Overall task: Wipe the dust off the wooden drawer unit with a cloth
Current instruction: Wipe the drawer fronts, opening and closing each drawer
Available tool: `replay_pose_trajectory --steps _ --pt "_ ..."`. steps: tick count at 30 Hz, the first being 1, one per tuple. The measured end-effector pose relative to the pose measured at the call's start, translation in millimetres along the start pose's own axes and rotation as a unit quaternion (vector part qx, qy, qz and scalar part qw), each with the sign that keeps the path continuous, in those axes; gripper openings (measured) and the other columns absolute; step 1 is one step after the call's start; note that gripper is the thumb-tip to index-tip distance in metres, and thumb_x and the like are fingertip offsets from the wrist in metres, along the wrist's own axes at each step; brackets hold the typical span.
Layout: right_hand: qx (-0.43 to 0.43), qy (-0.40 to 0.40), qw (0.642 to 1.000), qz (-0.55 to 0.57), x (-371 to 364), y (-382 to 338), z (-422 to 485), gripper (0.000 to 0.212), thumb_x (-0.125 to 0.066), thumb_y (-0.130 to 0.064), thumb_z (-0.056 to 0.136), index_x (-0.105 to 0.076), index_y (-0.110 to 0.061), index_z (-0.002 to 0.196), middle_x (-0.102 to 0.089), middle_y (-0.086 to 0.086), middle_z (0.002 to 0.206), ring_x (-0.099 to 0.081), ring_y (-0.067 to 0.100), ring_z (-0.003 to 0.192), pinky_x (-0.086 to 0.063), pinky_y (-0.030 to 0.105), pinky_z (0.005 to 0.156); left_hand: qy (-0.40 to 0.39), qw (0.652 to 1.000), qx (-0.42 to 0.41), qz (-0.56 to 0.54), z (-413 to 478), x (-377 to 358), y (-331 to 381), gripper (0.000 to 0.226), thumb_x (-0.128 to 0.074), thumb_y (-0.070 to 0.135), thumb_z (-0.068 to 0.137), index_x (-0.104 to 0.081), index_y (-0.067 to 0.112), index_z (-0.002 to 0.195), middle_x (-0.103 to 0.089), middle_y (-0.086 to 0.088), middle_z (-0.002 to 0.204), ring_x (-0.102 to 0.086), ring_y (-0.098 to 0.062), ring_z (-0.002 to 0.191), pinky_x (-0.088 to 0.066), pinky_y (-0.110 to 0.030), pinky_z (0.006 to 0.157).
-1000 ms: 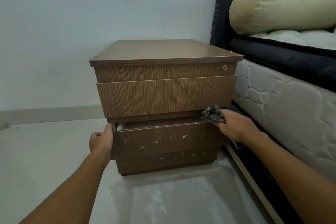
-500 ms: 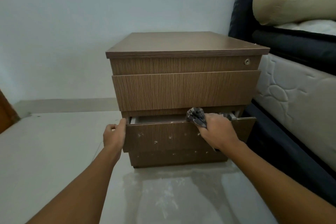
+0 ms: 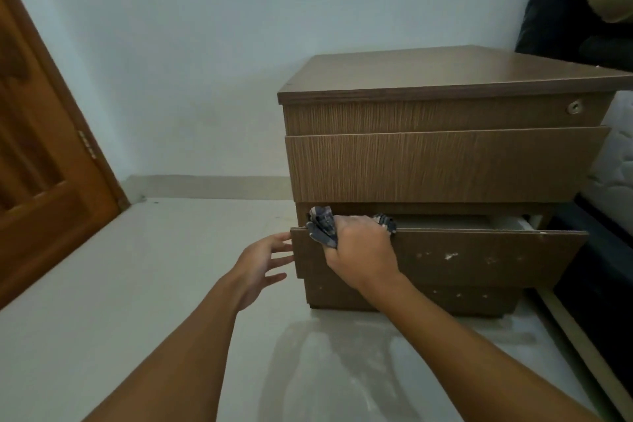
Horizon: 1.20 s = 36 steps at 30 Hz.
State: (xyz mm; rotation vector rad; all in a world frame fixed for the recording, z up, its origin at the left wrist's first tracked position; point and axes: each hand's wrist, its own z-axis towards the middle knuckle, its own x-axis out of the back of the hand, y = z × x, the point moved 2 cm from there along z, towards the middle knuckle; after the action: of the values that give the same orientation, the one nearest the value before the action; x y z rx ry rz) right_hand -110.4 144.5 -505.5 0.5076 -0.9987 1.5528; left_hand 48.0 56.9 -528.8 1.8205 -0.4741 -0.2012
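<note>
Right hand point(image 3: 359, 253): I see it clenched on the cloth point(image 3: 322, 228), at the bottom drawer's point(image 3: 479, 257) top left edge.
Left hand point(image 3: 262, 262): fingers spread, empty, just beside that drawer's left end.
Drawer unit point(image 3: 442, 161): bottom drawer pulled out.

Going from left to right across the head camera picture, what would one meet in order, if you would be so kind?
Wooden door → left hand → cloth → right hand → keyhole of the drawer unit → mattress at the right edge.
</note>
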Motion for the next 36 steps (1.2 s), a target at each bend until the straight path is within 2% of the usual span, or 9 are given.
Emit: replay_pose_trajectory --steps 5,12,16,19,21,23,28,31,36 --pt "0.014 -0.008 0.999 0.036 -25.3 -41.3 17.0 0.016 -0.054 -0.033 0.086 -0.063 -0.021 0.085 -0.066 -0.002 0.08 -0.058 0.017 0.076 -0.043 0.03 0.067 -0.043 0.999 -0.005 0.021 -2.0 7.8 -4.3 0.036 -0.035 0.027 0.104 -0.055 0.026 0.134 -0.061 0.001 0.128 -0.057 -0.018 0.116 -0.046 -0.043 0.102" --pt "-0.004 -0.016 0.997 0.078 -43.4 -75.9 30.0 0.017 -0.051 -0.027 0.087 -0.06 -0.014 0.084 -0.066 0.007 0.077 -0.058 0.026 0.074 -0.036 0.033 0.064 -0.086 0.995 -0.008 0.041 -0.9 16.0 -9.8 0.032 -0.036 0.018 0.103 -0.065 0.015 0.116 -0.074 -0.007 0.107 -0.066 -0.022 0.106 -0.053 -0.042 0.096" --pt "-0.051 -0.065 0.978 0.191 -40.8 -84.4 38.3 0.024 -0.05 -0.037 0.093 -0.06 -0.015 0.09 -0.068 0.007 0.081 -0.061 0.027 0.077 -0.048 0.037 0.071 -0.096 0.994 -0.016 0.042 -0.2 18.4 -8.8 0.029 -0.037 0.01 0.102 -0.064 0.006 0.112 -0.073 -0.009 0.089 -0.069 -0.016 0.081 -0.057 -0.037 0.086" --pt "-0.133 -0.088 0.918 0.364 -33.4 -86.3 44.1 0.03 -0.051 -0.044 0.094 -0.064 -0.017 0.094 -0.069 0.002 0.086 -0.062 0.021 0.084 -0.048 0.035 0.074 -0.085 0.996 -0.008 0.027 -2.2 18.4 -8.8 0.023 -0.043 0.009 0.101 -0.065 0.013 0.105 -0.072 -0.002 0.096 -0.067 -0.014 0.091 -0.055 -0.038 0.091" --pt "-0.194 -0.078 0.839 0.502 -29.1 -86.5 47.2 0.02 -0.052 -0.037 0.096 -0.067 -0.025 0.101 -0.07 -0.002 0.095 -0.064 0.016 0.092 -0.048 0.028 0.077 -0.09 0.996 -0.001 0.005 -2.6 19.4 -9.7 0.023 -0.043 0.015 0.103 -0.065 0.02 0.108 -0.069 -0.001 0.112 -0.063 -0.016 0.109 -0.051 -0.041 0.099" --pt "-0.244 -0.05 0.764 0.595 -23.4 -83.4 48.0 0.015 -0.054 -0.031 0.096 -0.067 -0.027 0.101 -0.072 -0.001 0.101 -0.066 0.017 0.098 -0.049 0.026 0.08 -0.104 0.995 0.001 -0.012 -1.9 19.3 -10.0 0.023 -0.044 0.02 0.103 -0.066 0.024 0.109 -0.07 0.004 0.116 -0.062 -0.012 0.113 -0.049 -0.041 0.101" --pt "-0.345 -0.005 0.642 0.684 -6.3 -60.3 36.1 0.031 -0.056 -0.036 0.094 -0.065 -0.01 0.109 -0.073 0.013 0.104 -0.07 0.03 0.093 -0.056 0.044 0.086 -0.095 0.995 0.006 0.004 4.6 15.1 -10.7 0.026 -0.053 0.027 0.099 -0.064 0.028 0.122 -0.069 0.009 0.12 -0.062 -0.01 0.114 -0.047 -0.043 0.103" --pt "-0.357 0.024 0.624 0.695 7.2 -41.7 27.4 0.036 -0.057 -0.039 0.092 -0.064 -0.012 0.115 -0.074 0.012 0.105 -0.07 0.031 0.097 -0.053 0.05 0.091 -0.037 0.999 0.004 0.018 6.3 9.3 -7.7 0.029 -0.061 0.033 0.094 -0.065 0.023 0.121 -0.07 0.004 0.118 -0.064 -0.014 0.109 -0.049 -0.041 0.1" --pt "-0.356 0.056 0.642 0.676 29.5 -11.5 9.9 0.04 -0.055 -0.043 0.092 -0.063 -0.014 0.12 -0.073 0.009 0.108 -0.071 0.028 0.097 -0.055 0.045 0.088 0.042 0.998 -0.023 0.031 7.7 -1.6 -5.1 0.034 -0.068 0.035 0.088 -0.068 0.014 0.116 -0.069 0.0 0.115 -0.066 -0.018 0.101 -0.052 -0.036 0.091"
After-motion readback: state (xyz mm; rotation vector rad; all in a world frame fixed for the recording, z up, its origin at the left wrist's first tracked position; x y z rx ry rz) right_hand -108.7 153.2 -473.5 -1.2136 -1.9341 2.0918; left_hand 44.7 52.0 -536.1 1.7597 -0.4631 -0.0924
